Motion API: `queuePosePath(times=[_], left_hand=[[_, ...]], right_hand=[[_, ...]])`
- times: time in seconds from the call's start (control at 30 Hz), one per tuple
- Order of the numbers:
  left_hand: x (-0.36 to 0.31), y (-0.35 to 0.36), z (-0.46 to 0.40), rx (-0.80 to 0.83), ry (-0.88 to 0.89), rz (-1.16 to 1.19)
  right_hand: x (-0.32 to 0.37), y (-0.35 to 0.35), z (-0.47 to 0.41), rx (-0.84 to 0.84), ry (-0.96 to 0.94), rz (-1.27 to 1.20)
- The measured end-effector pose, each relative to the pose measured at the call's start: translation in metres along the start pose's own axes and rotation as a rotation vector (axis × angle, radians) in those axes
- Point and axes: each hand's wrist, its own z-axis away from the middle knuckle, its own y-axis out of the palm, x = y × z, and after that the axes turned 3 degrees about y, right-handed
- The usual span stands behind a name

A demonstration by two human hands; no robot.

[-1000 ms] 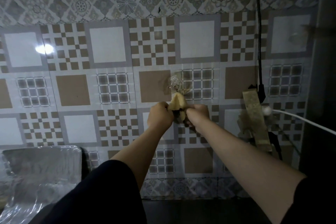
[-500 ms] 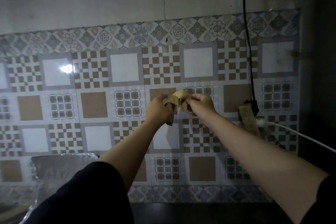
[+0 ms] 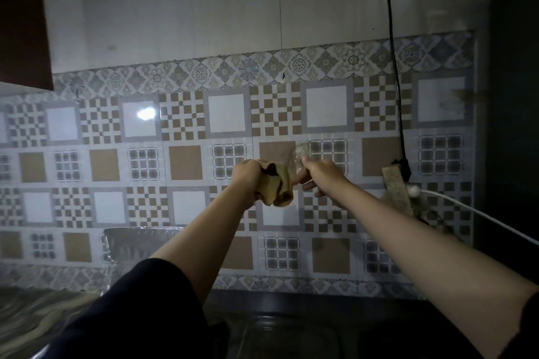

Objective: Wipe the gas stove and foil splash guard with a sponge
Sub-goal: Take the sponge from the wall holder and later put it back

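Note:
My left hand [image 3: 247, 175] is raised in front of the tiled wall and grips a crumpled yellowish sponge cloth [image 3: 277, 188], which hangs down from its fingers. My right hand [image 3: 320, 176] is just to the right of the cloth and its fingers curl around a small clear plastic piece [image 3: 300, 154] close to the wall. The foil splash guard [image 3: 137, 242] stands against the wall at the lower left, partly behind my left sleeve. The stove is lost in the dark at the bottom of the view.
A black cable [image 3: 392, 67] runs down the wall to a plug [image 3: 404, 168], beside a tan taped strip [image 3: 397, 192] and a white cable [image 3: 481, 217]. A dark cabinet [image 3: 23, 17] hangs at the upper left. The marbled counter [image 3: 29, 318] lies at the lower left.
The view has tilted upward. My hands, close together on the cloth before, have parted: the cloth now hangs from my left hand and my right hand has shifted right with the clear piece.

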Motion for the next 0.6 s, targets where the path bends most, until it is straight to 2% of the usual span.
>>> queuePosePath(times=[0.13,0.3,0.47,0.6], left_hand=[[0.0,-0.008,0.013,0.033,0.011,-0.004],[0.0,-0.019,0.027,0.115,0.116,-0.047],[0.002,-0.028,0.036,0.146,0.21,-0.106],[0.004,-0.032,0.041,0.141,0.269,-0.2]], right_hand=[[-0.003,0.005,0.007,0.067,0.138,-0.162],[-0.005,0.009,0.013,0.163,0.18,-0.19],[-0.001,0.012,0.02,0.174,0.221,-0.158],[0.003,0.011,0.026,0.159,0.209,-0.306]])
